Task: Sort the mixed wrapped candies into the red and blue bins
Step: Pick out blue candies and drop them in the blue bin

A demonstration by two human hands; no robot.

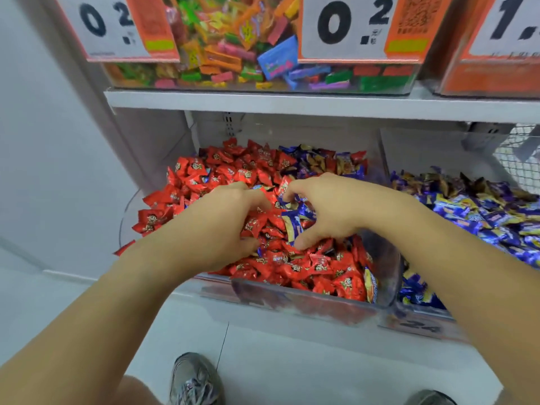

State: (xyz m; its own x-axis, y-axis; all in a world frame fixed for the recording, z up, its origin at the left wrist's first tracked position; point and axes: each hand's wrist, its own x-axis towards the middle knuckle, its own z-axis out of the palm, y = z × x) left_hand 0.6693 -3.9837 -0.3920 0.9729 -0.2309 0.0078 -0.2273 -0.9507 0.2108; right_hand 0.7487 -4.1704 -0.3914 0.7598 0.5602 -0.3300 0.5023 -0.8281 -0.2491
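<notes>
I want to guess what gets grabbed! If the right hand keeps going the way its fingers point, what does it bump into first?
Probably the blue-wrapped candies lying on the red pile, right under the right hand. Its curled fingers point down-left at them; depth is unclear.

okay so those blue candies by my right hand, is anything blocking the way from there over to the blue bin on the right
Only the clear divider wall between the two bins stands in between. The blue candies at your right hand must be lifted over it into the blue bin. Nothing else visible blocks.
</notes>
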